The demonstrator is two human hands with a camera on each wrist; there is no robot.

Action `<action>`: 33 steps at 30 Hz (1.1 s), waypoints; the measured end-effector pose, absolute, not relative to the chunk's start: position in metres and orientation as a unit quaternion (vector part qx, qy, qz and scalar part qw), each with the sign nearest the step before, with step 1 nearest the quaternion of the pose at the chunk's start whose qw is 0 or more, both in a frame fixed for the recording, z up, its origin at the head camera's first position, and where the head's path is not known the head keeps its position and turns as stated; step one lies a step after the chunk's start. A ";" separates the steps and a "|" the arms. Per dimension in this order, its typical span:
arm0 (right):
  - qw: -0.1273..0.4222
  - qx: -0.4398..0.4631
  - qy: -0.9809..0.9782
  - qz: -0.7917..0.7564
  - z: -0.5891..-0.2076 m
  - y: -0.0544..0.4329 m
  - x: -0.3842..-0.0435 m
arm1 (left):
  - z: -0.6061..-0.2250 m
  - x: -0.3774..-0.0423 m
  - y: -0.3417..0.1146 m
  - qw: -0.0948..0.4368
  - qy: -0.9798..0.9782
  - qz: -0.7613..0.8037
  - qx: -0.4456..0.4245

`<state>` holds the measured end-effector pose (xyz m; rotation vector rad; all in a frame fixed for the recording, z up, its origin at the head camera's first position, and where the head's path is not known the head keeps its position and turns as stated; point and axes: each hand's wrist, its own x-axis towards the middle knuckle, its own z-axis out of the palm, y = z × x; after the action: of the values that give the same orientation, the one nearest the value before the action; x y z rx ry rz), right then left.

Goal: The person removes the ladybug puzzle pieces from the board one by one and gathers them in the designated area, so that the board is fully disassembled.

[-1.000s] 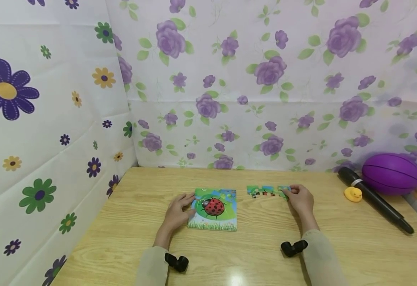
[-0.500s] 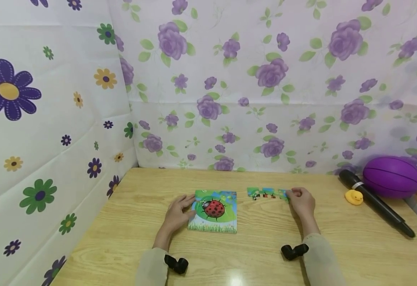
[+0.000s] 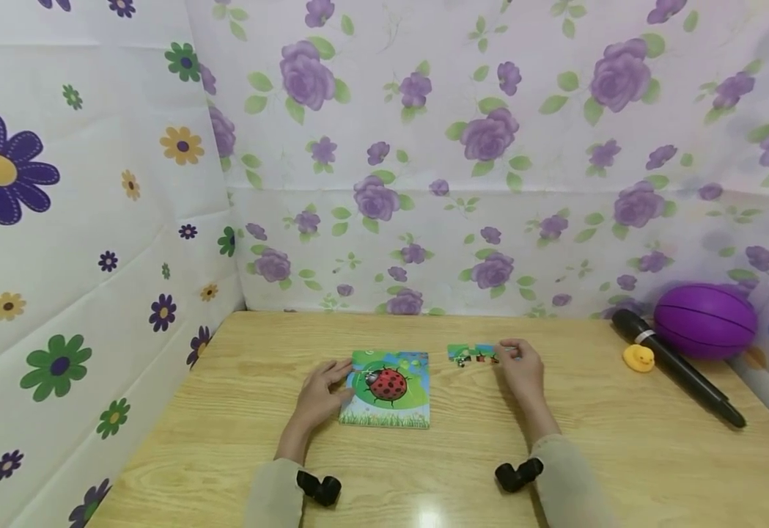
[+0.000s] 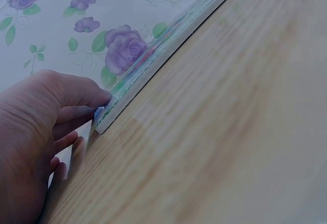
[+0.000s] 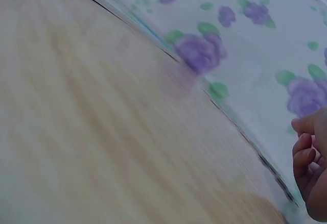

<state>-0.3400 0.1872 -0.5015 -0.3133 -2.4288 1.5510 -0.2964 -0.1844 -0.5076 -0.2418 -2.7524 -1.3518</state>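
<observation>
1. White purple-rose cloth (image 3: 375,249) hangs behind the yellowish wooden table (image 3: 417,469).
2. Relaxed left hand (image 3: 319,396) touches the left edge of the square green-blue ladybug board (image 3: 387,387).
3. Right hand (image 3: 522,370) is at small flat multicoloured puzzle pieces (image 3: 457,352), right of the board; whether it pinches one, I cannot tell.
4. Careless sideways sweep could scatter these pieces.

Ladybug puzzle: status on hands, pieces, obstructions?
Left hand touching puzzle at left edge. Right hand at right end of loose pieces, grip unclear. Duck, purple ball off right, not in way.
</observation>
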 end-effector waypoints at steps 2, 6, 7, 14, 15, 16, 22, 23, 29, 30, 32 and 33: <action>0.113 -0.088 -0.830 0.539 -0.502 0.172 -0.339 | -0.507 -0.297 -0.184 0.034 -0.894 -0.439 -0.080; 0.089 -0.050 -0.823 0.559 -0.504 0.137 -0.334 | -0.506 -0.295 -0.186 0.030 -0.893 -0.441 -0.078; 0.084 -0.040 -0.822 0.562 -0.504 0.127 -0.332 | -0.507 -0.295 -0.187 0.032 -0.894 -0.440 -0.078; 0.061 0.038 -0.811 0.580 -0.506 0.065 -0.324 | -0.507 -0.295 -0.187 0.034 -0.897 -0.434 -0.075; 0.060 0.051 -0.811 0.580 -0.506 0.057 -0.323 | -0.507 -0.295 -0.187 0.034 -0.896 -0.435 -0.076; 0.057 0.060 -0.810 0.581 -0.506 0.050 -0.322 | -0.507 -0.296 -0.187 0.033 -0.896 -0.437 -0.077; 0.036 0.118 -0.817 0.563 -0.507 0.017 -0.316 | -0.507 -0.297 -0.184 0.037 -0.898 -0.432 -0.075; 0.031 0.122 -0.821 0.557 -0.507 0.014 -0.316 | -0.507 -0.297 -0.184 0.037 -0.898 -0.431 -0.076; 0.007 0.113 -0.852 0.511 -0.508 0.007 -0.316 | -0.505 -0.297 -0.184 0.035 -0.898 -0.432 -0.078; 0.004 0.115 -0.855 0.506 -0.508 0.007 -0.317 | -0.506 -0.297 -0.184 0.036 -0.899 -0.430 -0.077; -0.002 0.122 -0.862 0.491 -0.508 0.007 -0.318 | -0.506 -0.297 -0.185 0.036 -0.901 -0.426 -0.075; -0.003 0.127 -0.867 0.482 -0.507 0.006 -0.318 | -0.506 -0.297 -0.185 0.035 -0.902 -0.423 -0.075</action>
<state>-0.3177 0.0064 -0.5073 0.3991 -2.7299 1.5165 -0.2971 -0.1851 -0.5062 -0.2301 -2.7734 -1.2993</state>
